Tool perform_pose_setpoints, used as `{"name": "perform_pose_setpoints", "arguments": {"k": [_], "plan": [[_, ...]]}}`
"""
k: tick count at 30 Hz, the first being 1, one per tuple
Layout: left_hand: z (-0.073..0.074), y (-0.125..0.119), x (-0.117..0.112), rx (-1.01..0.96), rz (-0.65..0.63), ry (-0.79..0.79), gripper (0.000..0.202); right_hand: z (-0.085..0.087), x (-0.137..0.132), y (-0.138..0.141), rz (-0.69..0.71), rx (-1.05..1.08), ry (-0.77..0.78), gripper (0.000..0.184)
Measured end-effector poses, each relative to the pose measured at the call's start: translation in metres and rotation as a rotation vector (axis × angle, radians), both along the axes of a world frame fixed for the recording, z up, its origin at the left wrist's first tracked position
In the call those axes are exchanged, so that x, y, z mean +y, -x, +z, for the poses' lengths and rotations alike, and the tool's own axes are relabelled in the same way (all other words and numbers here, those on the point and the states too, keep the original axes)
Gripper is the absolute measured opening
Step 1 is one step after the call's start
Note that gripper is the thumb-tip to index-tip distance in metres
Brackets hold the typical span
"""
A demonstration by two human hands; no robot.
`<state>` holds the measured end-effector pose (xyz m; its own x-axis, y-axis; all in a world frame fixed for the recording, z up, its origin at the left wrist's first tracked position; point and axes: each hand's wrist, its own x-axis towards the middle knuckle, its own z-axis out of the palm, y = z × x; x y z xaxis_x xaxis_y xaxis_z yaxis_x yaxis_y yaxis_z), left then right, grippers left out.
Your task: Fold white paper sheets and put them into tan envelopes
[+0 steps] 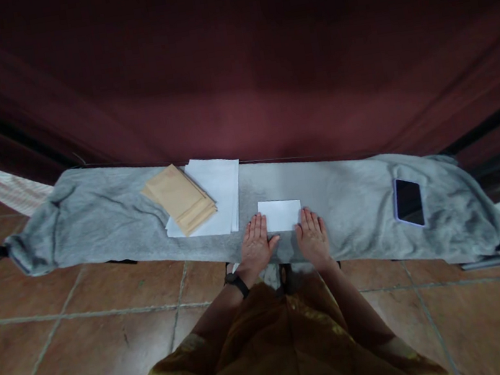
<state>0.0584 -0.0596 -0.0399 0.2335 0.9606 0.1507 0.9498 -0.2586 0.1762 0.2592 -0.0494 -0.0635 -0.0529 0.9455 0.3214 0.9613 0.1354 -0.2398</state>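
Observation:
A small white sheet of paper (pixel 281 215), possibly folded, lies flat on the grey cloth in front of me. My left hand (pixel 255 242) rests palm down at its left edge, fingers stretched out and thumb pointing inward. At the right edge my right hand (pixel 312 233) lies flat too, its fingers straight. Neither hand grips anything. To the left of my left hand is a stack of white paper sheets (pixel 224 185), partly covered by a pile of brown envelopes (pixel 179 198).
The grey cloth (pixel 346 204) covers a long narrow surface and bunches at both ends. A phone in a purple case (pixel 408 202) lies toward the right end. Behind rises a dark red curtain-like backdrop (pixel 239 114). Tiled floor (pixel 126 337) shows below.

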Motion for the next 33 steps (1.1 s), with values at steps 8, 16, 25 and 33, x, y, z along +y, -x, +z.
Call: {"name": "perform_pose_setpoints", "arguments": {"k": [8,16,25,33], "plan": [[0.008,-0.019,0.007,-0.03,0.046,-0.046,0.062,0.003,-0.002,0.0,-0.033,-0.003,0.01,0.056],[0.009,-0.048,0.037,-0.017,-0.047,0.056,0.059,0.003,-0.002,0.002,-0.053,-0.022,0.018,0.055],[-0.004,-0.039,0.043,0.007,-0.071,0.061,0.059,0.02,0.011,0.025,-0.021,0.019,0.059,0.058],[-0.007,-0.031,0.052,0.033,-0.12,0.11,0.059,0.024,0.046,0.066,0.169,0.119,0.232,0.056]]}}
